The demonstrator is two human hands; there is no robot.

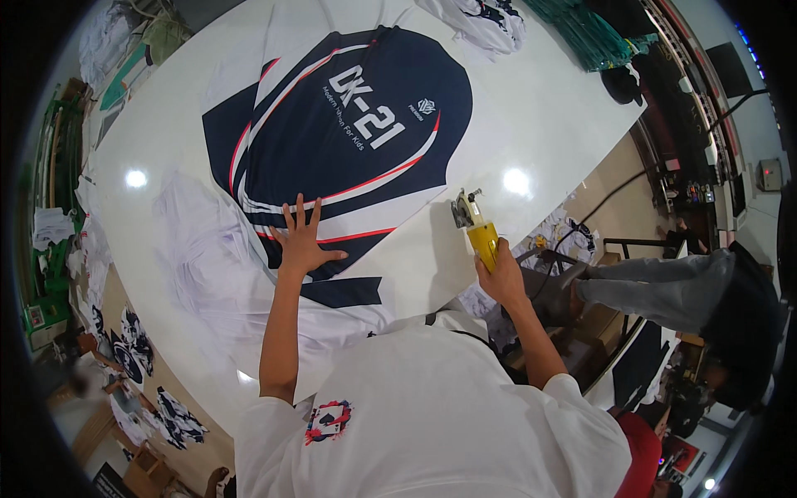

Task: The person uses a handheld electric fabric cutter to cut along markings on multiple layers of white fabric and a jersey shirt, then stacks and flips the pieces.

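A navy printed fabric panel [307,124] with white and red curved stripes lies flat on the white table [531,108]. Spread on its lower edge is my left hand [305,242], fingers apart, pressing on the cloth. My right hand [503,278] grips a yellow handheld rotary fabric cutter [482,242] by its body. The metal blade head of the cutter points away from me, just right of the panel and apart from it. Close below my left hand is a small navy fabric piece [344,291].
White fabric [203,249] is bunched left of the panel. Dark green bundled material [585,33] and a crumpled white-and-navy cloth [486,21] lie at the far side. A black cable [610,196] runs on the right, near a person in grey trousers [656,286]. Fabric scraps [178,419] are on the floor at left.
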